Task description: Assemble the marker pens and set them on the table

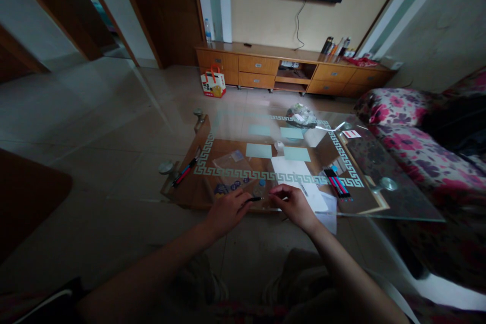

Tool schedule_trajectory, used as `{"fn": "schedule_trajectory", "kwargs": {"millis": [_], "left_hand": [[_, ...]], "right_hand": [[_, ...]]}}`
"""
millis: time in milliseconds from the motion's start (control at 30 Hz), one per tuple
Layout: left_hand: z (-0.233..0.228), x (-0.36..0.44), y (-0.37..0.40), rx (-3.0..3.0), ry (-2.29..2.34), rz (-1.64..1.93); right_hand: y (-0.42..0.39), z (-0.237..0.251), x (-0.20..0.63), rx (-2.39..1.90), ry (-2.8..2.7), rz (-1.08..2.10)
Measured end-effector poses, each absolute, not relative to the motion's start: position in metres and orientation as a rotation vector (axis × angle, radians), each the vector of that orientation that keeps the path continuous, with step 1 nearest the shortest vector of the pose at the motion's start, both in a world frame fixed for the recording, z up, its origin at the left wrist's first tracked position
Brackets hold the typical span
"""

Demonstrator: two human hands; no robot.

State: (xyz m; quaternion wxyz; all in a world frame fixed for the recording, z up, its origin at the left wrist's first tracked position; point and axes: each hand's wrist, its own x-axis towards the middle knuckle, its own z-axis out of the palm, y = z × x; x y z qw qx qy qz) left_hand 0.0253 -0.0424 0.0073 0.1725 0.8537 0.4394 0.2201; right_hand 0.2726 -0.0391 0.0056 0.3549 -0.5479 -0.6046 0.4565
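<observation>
Gripping a thin black pen (pixel 253 199) between both hands, left hand (pixel 226 211), right hand (pixel 293 205) (over glass table (pixel 379 182)).

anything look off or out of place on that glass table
Only slightly: the white paper sheets lie askew, the lower one overhanging the near edge of the glass table. Both hands, left and right, hold a thin black pen. Nothing spilled.
</observation>
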Motion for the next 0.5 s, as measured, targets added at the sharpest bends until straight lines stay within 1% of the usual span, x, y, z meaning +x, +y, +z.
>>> {"fn": "schedule_trajectory", "kwargs": {"millis": [500], "left_hand": [[0.0075, 0.0256, -0.0428, 2.375, 1.257, 0.556]], "right_hand": [[-0.0435, 0.0107, 0.2633, -1.404, -1.551, 1.218]]}}
